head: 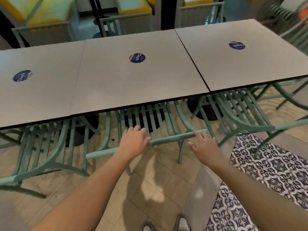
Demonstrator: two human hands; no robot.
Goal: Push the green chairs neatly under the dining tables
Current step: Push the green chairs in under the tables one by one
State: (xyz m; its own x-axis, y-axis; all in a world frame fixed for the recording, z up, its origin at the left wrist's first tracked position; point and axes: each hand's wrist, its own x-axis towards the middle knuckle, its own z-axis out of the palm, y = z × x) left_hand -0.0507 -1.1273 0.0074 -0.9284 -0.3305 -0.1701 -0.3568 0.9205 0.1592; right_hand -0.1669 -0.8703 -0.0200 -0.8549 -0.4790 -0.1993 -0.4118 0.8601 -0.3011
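At the near edge of the middle surface [116, 77], both hands are sitting on the top rail [170, 139] of the center green chair [150, 124]. Left hand [133, 144] is draping over the rail left of its middle, fingers [138, 129] extending forward past it and spread, grip loose, not wrapping the bar. Right hand [204, 147] is resting at the rail's right end, fingertips [199, 135] touching it, thumb pointing left below the bar; that grip is open too.

Center chair's seat is sitting under the surface edge, slatted back leaning out toward the person, rail tilting down to the left. Rear legs are standing on the beige floor tiles [150, 189].

Left green chair [46, 144] is sitting under the left surface [33, 97], back sticking out past the near edge. Right green chair [241, 112] is tucking under the right surface [241, 64], its rail running off toward the right edge of view; it's blurring there.

Three surfaces are butting together in a row, a dark gap showing between middle and right. Each is carrying a round blue sticker [137, 58] near its center.

More green chairs [113, 24] are lining the far side, with yellow cushions [50, 12] behind them. Patterned black-and-white tile [266, 164] is covering the floor to the right. Shoe tips [183, 224] are showing at the bottom edge.
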